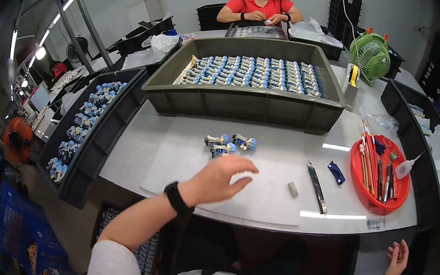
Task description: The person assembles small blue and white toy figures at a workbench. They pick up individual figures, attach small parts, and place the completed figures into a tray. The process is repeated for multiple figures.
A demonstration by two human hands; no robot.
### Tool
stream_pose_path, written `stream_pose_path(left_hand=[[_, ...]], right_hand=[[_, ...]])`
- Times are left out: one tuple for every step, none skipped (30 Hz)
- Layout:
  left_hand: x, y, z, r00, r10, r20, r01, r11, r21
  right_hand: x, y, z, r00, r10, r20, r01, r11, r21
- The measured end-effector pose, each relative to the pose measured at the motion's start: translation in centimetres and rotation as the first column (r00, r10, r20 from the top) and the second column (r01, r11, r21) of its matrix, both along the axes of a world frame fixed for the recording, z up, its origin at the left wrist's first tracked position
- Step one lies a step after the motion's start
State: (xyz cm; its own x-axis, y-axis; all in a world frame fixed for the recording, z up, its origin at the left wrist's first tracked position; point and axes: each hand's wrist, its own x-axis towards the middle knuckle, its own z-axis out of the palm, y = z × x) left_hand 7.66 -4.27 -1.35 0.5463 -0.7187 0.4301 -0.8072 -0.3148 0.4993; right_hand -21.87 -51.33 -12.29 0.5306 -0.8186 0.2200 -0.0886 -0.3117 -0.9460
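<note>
My left hand (220,180) hovers over the white tabletop (173,159), thumb and fingers apart, with nothing visible between them. Just beyond its fingers lie three small blue-haired figurines: one at left (216,140), one at right (244,141) and a nearer one (223,149), close to my fingertips. Out past the table's front right edge is my right hand (396,262), its fingers spread and loosely bent, holding nothing that I can see. A small grey block (292,189), a dark pen-like tool (316,187) and a dark blue piece (336,173) rest on the table between the hands.
A large dark bin (240,102) of figurines in rows spans the table's back. The red bowl (354,173) at right holds brushes, tools and a needle-tipped bottle (404,169). Dark crates flank the table, the left crate (99,147) holding figurines. A green fan (371,58) and a co-worker (261,5) are beyond.
</note>
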Motion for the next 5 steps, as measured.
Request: stream_pose_path(left_hand=[[2.0,-0.5,0.4,1.000,-0.003,0.028,0.002,0.999,0.046],[3.9,-0.6,0.5,0.998,0.003,0.058,-0.009,0.995,0.095],[5.7,-0.9,0.5,0.998,0.046,0.038,-0.052,0.985,0.166],[7.3,-1.3,0.4,0.996,0.089,0.021,-0.092,0.968,0.235],[8.6,-1.4,0.6,0.994,0.106,0.002,-0.100,0.929,0.357]], right_hand=[[1.3,2.7,1.6,0.999,0.029,0.024,-0.029,0.999,-0.015],[2.6,4.8,2.5,0.993,0.106,0.059,-0.106,0.994,-0.011],[3.8,6.8,3.1,0.978,0.198,0.073,-0.197,0.980,-0.010],[5.1,8.9,3.6,0.954,0.286,0.086,-0.286,0.958,-0.013],[6.4,11.4,4.2,0.921,0.375,0.103,-0.380,0.925,0.030]])
